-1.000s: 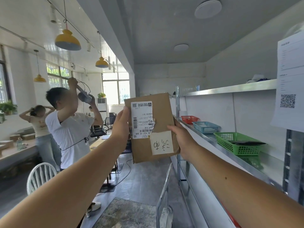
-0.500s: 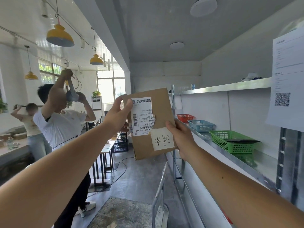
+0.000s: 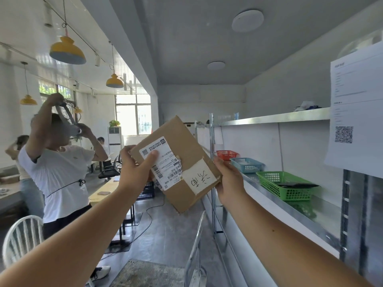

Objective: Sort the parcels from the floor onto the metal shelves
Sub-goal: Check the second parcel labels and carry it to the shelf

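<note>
1. Left of the grip, a bystander point(image 3: 60, 162) stands with arms raised, well apart from the work; a white chair point(image 3: 18, 237) sits lower left and a desk point(image 3: 105, 189) lies behind the left forearm.
2. The left hand point(image 3: 134, 172) clamps the box point(image 3: 178, 162) at its upper-left corner, thumb pressed on the printed label point(image 3: 163, 164), fingers behind.
3. The box is held in the air between both hands, tilted so one corner points down; a handwritten note point(image 3: 200, 176) is stuck just beside the label.
4. The right hand point(image 3: 230, 181) closes on the box's right edge, fingers behind and out of sight.
5. Judged step: reading the labels to choose a place. Next, the box must swing right, level out and go onto the shelf.
6. Right of the grip, the middle shelf point(image 3: 323, 216) carries a red basket point(image 3: 227, 154), a blue basket point(image 3: 247, 164) and a green basket point(image 3: 286, 185); bare steel shows nearer the camera, beyond the green one.
7. Edges to mind: the upright post point(image 3: 211, 162) just beside the right hand, the shelf lip, the top shelf point(image 3: 275, 118) overhead, and a hanging paper sheet point(image 3: 356, 112) at far right.
8. The aisle below the grip is open floor apart from a metal rail point(image 3: 196, 245).
</note>
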### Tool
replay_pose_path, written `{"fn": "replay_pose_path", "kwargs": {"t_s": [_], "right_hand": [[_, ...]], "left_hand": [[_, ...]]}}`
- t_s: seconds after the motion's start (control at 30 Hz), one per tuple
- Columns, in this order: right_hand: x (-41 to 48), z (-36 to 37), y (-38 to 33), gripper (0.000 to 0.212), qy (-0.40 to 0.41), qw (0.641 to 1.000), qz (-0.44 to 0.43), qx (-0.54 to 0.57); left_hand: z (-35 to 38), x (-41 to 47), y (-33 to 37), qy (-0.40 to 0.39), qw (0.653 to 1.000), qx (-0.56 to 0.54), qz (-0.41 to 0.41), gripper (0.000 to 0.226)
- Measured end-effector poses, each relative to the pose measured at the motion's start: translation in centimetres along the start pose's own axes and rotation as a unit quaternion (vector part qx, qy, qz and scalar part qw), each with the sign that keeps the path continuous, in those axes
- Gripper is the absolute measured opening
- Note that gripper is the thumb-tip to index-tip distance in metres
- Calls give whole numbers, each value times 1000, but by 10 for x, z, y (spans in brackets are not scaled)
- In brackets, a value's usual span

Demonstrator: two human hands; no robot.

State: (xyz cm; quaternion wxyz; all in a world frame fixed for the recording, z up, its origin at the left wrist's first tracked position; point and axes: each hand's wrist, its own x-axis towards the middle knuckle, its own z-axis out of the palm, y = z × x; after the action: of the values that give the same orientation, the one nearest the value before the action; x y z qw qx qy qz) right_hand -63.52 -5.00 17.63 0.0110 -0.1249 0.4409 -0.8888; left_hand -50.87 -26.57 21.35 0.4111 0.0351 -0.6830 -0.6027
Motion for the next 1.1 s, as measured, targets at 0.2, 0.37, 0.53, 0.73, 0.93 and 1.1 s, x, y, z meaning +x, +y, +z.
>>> {"fn": "replay_pose_path", "kwargs": {"t_s": [0.2, 0.37, 0.53, 0.73, 0.93, 1.1], "right_hand": [[-12, 16, -4, 50, -37, 994, 62, 85], [-16, 15, 1, 58, -108, 986, 119, 51], [-17, 16, 7, 61, -165, 975, 148, -9], [-14, 23, 17, 71, -145, 981, 125, 33], [-8, 25, 19, 72, -113, 987, 82, 76], [-9, 26, 16, 50, -99, 985, 56, 131]], "left_hand": [[9, -6, -5, 23, 999, -39, 9, 50], [18, -10, -12, 57, 993, -102, -21, 55], [24, -13, -14, 100, 979, -174, -42, 53], [28, -17, -22, 124, 970, -199, -64, 49], [26, -13, -20, 128, 958, -228, -120, 45], [17, -11, -17, 119, 949, -227, -184, 35]]}}
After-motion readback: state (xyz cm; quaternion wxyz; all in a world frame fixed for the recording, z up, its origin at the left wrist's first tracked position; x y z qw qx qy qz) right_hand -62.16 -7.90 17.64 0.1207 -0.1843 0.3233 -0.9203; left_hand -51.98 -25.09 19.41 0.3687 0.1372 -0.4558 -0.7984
